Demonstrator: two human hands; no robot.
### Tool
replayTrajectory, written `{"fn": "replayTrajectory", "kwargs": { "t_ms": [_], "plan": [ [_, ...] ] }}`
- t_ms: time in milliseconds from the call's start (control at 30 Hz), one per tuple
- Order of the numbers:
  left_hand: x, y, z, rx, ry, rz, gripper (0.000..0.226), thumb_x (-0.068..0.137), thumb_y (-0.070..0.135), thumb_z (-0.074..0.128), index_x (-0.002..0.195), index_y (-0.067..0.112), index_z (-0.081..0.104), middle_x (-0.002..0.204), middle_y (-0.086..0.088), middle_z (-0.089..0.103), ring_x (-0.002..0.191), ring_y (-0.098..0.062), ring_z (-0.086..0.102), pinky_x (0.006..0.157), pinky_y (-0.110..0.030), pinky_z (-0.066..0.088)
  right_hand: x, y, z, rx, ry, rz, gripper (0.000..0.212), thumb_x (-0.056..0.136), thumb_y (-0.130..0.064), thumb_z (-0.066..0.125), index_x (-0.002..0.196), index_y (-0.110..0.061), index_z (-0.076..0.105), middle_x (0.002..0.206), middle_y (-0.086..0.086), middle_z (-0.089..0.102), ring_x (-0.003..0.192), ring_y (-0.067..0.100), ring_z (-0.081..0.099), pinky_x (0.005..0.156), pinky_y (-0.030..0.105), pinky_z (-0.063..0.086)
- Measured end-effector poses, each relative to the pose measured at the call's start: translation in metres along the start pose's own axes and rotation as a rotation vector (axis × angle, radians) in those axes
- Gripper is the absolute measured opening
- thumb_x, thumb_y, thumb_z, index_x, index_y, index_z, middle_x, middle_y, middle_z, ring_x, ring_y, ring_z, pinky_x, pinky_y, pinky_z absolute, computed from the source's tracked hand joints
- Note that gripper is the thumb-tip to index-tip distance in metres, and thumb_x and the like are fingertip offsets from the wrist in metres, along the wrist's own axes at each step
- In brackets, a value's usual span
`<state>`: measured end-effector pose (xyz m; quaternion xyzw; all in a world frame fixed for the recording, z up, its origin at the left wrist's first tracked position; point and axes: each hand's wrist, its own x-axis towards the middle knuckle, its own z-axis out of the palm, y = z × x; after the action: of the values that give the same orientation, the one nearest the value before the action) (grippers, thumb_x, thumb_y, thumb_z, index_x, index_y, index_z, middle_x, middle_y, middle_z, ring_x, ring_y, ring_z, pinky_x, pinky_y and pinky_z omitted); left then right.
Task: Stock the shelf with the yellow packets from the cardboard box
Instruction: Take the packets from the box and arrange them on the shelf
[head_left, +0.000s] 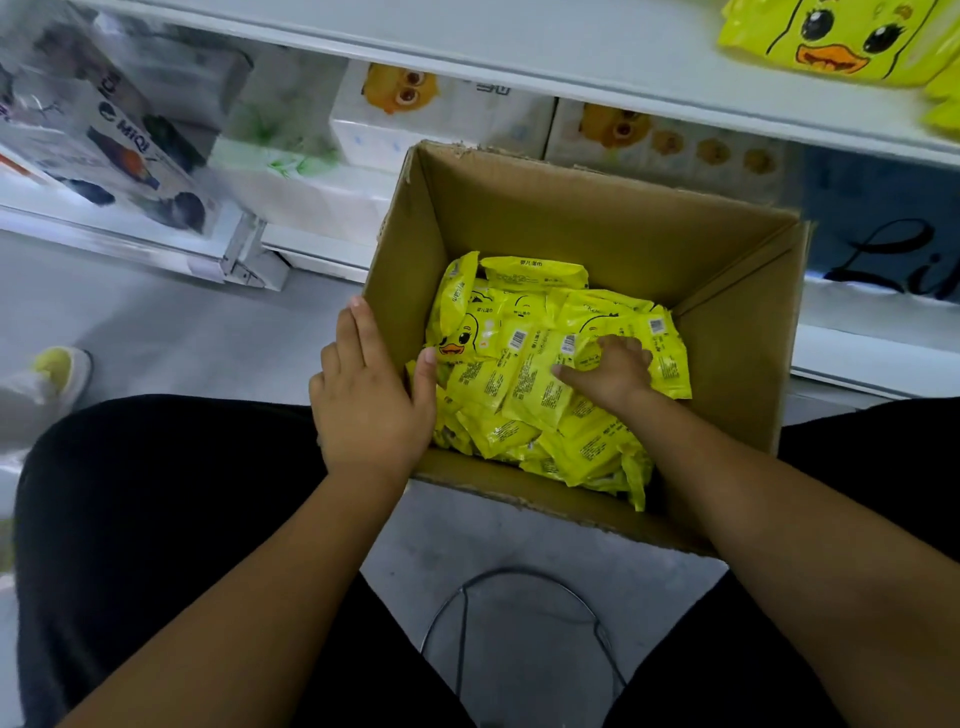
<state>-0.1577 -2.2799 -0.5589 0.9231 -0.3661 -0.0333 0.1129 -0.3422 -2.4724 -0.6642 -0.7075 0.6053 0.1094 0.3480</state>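
Floor (182, 322): grey, shelving just behind the box
Shelf (519, 57): white, yellow duck bags (831, 41) at upper right
Cardboard box (597, 218): open on the floor, holding yellow packets (519, 364)
Left hand (369, 395): clasps the box's left wall
Right hand (613, 374): fingers curled on packets inside

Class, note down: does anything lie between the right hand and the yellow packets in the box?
Nothing visible. The cardboard box is open on top, and the right hand grips the yellow packets directly.
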Motion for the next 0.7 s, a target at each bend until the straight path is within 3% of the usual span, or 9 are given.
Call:
{"fn": "replayTrajectory", "kwargs": {
  "t_ms": [133,233,300,367,433,633,700],
  "plan": [
    [0.001,0.001,-0.001,-0.003,-0.012,-0.012,0.084,0.102,0.058,0.041,0.162,0.004,0.018,0.162,-0.018,0.033,0.134,-0.038,0.043,0.1,-0.05,0.041,-0.001,-0.005,-0.002,-0.249,-0.087,-0.089,0.096,0.069,-0.081,0.066,0.136,-0.013,0.047,0.158,0.01,0.029,0.148,0.033,0.016,0.114,0.051,0.02],
    [0.002,0.002,-0.003,0.002,-0.021,-0.019,0.086,0.101,0.061,0.04,0.162,0.005,0.018,0.162,-0.017,0.033,0.133,-0.037,0.043,0.1,-0.049,0.041,0.015,0.002,-0.006,-0.412,-0.228,-0.107,0.122,0.057,-0.098,0.052,0.151,-0.021,0.037,0.168,0.002,0.007,0.154,0.027,-0.013,0.116,0.062,-0.01],
    [0.002,0.001,-0.003,0.008,-0.026,-0.023,0.086,0.101,0.06,0.043,0.162,0.005,0.018,0.163,-0.017,0.033,0.133,-0.036,0.043,0.1,-0.048,0.04,0.025,0.001,-0.01,-0.477,-0.258,-0.134,0.126,0.051,-0.102,0.047,0.147,-0.021,0.042,0.167,0.005,0.014,0.153,0.026,-0.015,0.112,0.065,-0.018],
    [0.004,0.001,-0.003,0.011,-0.029,-0.031,0.087,0.101,0.06,0.046,0.162,0.005,0.018,0.162,-0.017,0.034,0.134,-0.036,0.043,0.101,-0.048,0.04,0.03,-0.004,-0.015,-0.526,-0.224,-0.184,0.113,0.05,-0.102,0.047,0.128,-0.021,0.059,0.157,0.013,0.032,0.152,0.029,0.0,0.113,0.068,-0.016],
    [0.004,0.001,-0.003,0.01,-0.031,-0.038,0.087,0.1,0.06,0.046,0.162,0.005,0.018,0.162,-0.017,0.034,0.134,-0.036,0.042,0.102,-0.048,0.04,0.03,-0.007,-0.016,-0.572,-0.209,-0.201,0.106,0.05,-0.103,0.047,0.115,-0.02,0.065,0.149,0.015,0.039,0.148,0.031,0.009,0.115,0.068,-0.01],
    [0.006,0.002,-0.003,0.023,-0.031,-0.043,0.087,0.1,0.061,0.046,0.162,0.005,0.019,0.161,-0.017,0.035,0.132,-0.035,0.043,0.1,-0.048,0.042,0.03,-0.007,-0.015,-0.558,-0.169,-0.246,0.107,0.044,-0.106,0.044,0.104,-0.018,0.063,0.145,0.011,0.042,0.144,0.031,0.016,0.116,0.062,-0.001],
    [0.005,0.002,-0.002,0.023,-0.022,-0.041,0.087,0.101,0.061,0.044,0.161,0.005,0.019,0.16,-0.018,0.036,0.131,-0.036,0.044,0.099,-0.048,0.043,0.027,-0.007,-0.013,-0.537,-0.172,-0.274,0.109,0.045,-0.105,0.044,0.109,-0.019,0.061,0.145,0.009,0.04,0.143,0.03,0.019,0.117,0.057,0.003]
  ]
}}
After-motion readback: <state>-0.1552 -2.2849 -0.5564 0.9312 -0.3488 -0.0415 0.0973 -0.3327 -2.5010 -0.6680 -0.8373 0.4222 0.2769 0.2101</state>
